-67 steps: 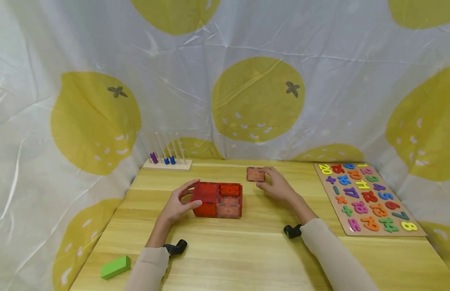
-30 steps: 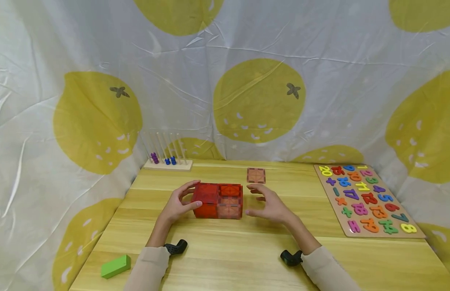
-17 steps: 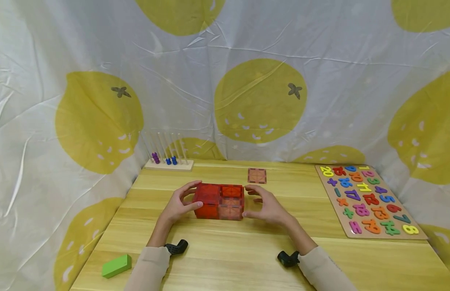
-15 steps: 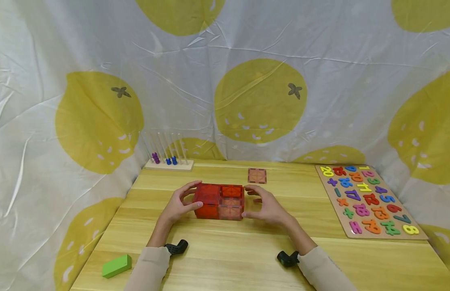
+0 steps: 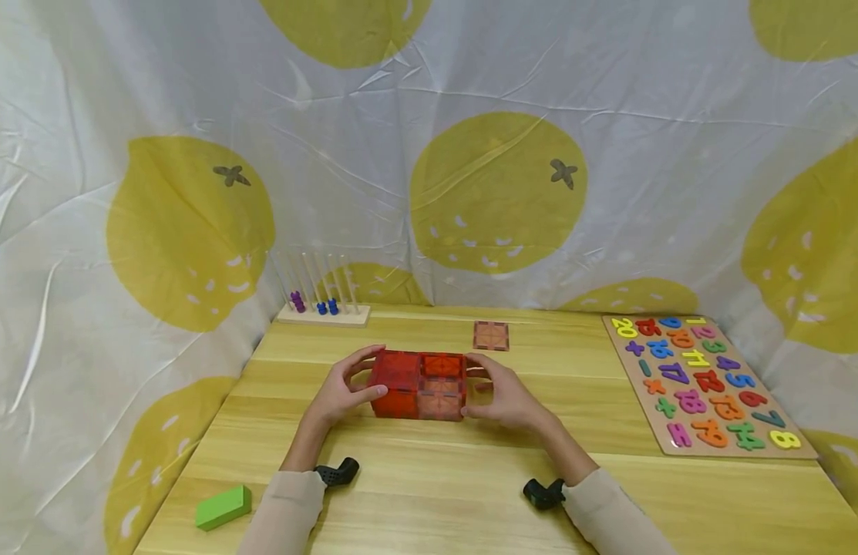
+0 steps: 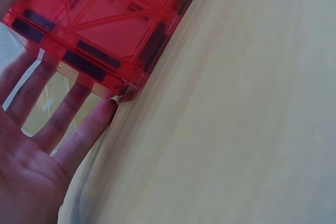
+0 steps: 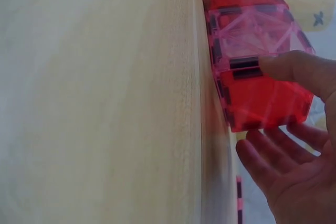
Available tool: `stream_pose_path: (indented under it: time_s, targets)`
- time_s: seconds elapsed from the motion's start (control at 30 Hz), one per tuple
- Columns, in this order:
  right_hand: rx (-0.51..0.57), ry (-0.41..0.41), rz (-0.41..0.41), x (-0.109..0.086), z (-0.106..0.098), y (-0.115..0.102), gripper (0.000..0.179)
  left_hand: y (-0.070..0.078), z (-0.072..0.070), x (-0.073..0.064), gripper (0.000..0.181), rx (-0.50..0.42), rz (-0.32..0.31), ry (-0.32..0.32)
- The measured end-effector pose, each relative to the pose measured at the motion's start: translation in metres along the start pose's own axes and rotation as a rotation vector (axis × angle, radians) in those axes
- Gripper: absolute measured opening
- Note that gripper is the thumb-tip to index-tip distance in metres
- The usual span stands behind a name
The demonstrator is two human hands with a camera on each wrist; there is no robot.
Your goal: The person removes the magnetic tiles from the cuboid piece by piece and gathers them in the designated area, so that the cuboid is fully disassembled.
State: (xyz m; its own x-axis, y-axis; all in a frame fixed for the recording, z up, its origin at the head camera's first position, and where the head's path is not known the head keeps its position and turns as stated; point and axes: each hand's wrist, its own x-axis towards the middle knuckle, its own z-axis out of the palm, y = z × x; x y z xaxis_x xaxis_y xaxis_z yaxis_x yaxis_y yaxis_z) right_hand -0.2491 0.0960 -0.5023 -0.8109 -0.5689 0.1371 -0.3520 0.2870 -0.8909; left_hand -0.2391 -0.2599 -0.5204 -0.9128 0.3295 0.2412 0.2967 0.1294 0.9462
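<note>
A two-cell box of translucent red magnetic tiles (image 5: 398, 370) sits on the wooden table (image 5: 429, 493). A tile covers its left cell; the right cell is uncovered on top. My left hand (image 5: 338, 393) grips the left end, thumb at the front and fingers toward the back. In the left wrist view, the fingertips touch the tiled wall. At the opposite end, my right hand (image 5: 506, 397) holds the box between thumb and fingers. The right wrist view has that thumb on the front panel by the corner. Behind the box lies one loose square magnetic tile (image 5: 491, 336), flat.
A peg counting stand (image 5: 323, 314) with purple and blue beads stands at the back left. To the right lies a number puzzle board (image 5: 706, 385). A green block (image 5: 223, 507) is at the front left. A lemon-print cloth (image 5: 498, 193) hangs behind the table.
My right hand let go of the loose tile at the back, came forward and closed onto the box's right end. My left hand has stayed on the left end.
</note>
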Motion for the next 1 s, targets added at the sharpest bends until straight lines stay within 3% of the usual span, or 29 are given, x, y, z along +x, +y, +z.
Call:
stream_pose_path:
  time_s: [0.17, 0.6, 0.8, 1.0]
  targets:
    - [0.022, -0.004, 0.026, 0.0038, 0.0048, -0.003, 0.087, 0.0007, -0.0041, -0.0028, 0.07, 0.007, -0.009, 0.021]
    - [0.01, 0.14, 0.09, 0.0016, 0.0086, 0.0001, 0.08, 0.0, 0.0043, 0.0029, 0.07, -0.035, 0.005, -0.013]
    - [-0.015, 0.189, 0.114, 0.0003, 0.0085, 0.0006, 0.08, 0.0008, 0.004, 0.0021, 0.068, -0.012, -0.004, -0.003]
    - [-0.093, 0.225, 0.064, -0.0027, -0.0004, 0.0015, 0.082, 0.0037, 0.0028, 0.0018, 0.067, 0.026, -0.024, -0.003]
